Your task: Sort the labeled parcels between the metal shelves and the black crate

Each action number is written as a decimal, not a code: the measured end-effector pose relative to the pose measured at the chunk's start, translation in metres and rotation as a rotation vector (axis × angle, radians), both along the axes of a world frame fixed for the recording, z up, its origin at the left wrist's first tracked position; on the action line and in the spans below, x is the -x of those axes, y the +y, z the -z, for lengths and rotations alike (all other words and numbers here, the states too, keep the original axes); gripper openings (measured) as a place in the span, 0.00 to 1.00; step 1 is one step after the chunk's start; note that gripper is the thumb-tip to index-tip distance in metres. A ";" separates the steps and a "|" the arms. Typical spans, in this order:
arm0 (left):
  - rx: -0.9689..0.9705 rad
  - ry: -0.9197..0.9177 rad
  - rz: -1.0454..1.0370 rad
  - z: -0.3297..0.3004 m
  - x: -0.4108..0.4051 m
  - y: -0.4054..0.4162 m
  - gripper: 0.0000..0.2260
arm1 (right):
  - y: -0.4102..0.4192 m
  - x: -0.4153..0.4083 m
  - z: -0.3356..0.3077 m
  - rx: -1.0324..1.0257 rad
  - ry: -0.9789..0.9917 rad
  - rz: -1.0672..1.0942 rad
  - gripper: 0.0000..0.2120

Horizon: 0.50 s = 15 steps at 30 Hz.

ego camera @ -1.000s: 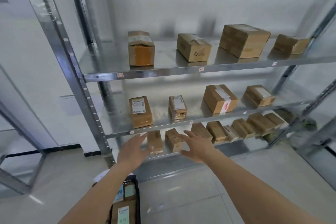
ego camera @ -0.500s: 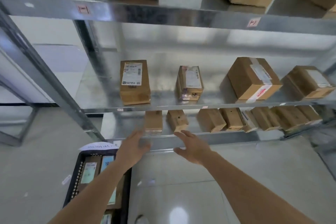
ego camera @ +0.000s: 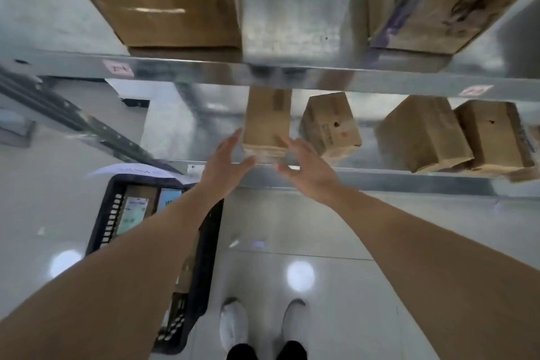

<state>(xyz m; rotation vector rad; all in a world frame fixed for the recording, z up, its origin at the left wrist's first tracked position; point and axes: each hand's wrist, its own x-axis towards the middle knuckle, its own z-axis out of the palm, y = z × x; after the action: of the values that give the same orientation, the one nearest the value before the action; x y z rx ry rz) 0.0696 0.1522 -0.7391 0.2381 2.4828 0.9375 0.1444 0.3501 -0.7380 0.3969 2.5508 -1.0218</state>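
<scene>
Both bare forearms are stretching forward and slightly downward toward the lowest shelf of the grey metal shelving rack [ego camera: 380, 181]. The left hand [ego camera: 225, 162] is reaching in with fingers straight and spread, its fingertips lying just beside the left edge of a narrow brown cardboard parcel [ego camera: 267, 123] that is standing at the front of that shelf. The right hand [ego camera: 304, 168] is coming at the same parcel from the other side, fingers extended and apart, the tips near its lower right corner. Neither hand is closing around anything; whether the fingertips are actually touching the cardboard cannot be told through the blur.

A tilted brown box with a small dark mark [ego camera: 330, 124] is sitting just to the right of the parcel, and two larger brown boxes [ego camera: 423, 133] are standing farther right on the same shelf. The black plastic crate [ego camera: 102, 231] is resting on the glossy pale floor [ego camera: 336, 242] under the left forearm, holding labelled parcels [ego camera: 133, 210]. White shoes [ego camera: 233, 327] are showing at the bottom.
</scene>
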 end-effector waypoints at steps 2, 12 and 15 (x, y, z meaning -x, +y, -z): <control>0.003 0.001 0.000 0.020 0.010 0.007 0.33 | 0.004 0.021 0.024 0.000 0.022 0.015 0.33; -0.134 -0.016 -0.014 0.066 0.046 0.033 0.36 | 0.014 0.062 0.079 0.130 0.159 0.121 0.36; -0.240 -0.073 -0.081 0.068 0.048 0.036 0.37 | 0.014 0.067 0.081 0.241 0.147 0.180 0.37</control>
<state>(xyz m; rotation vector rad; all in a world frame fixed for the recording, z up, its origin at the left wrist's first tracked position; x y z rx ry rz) 0.0216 0.1880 -0.8075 0.1788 2.3270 1.2566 0.0770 0.3640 -0.8189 0.5067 2.5103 -1.4561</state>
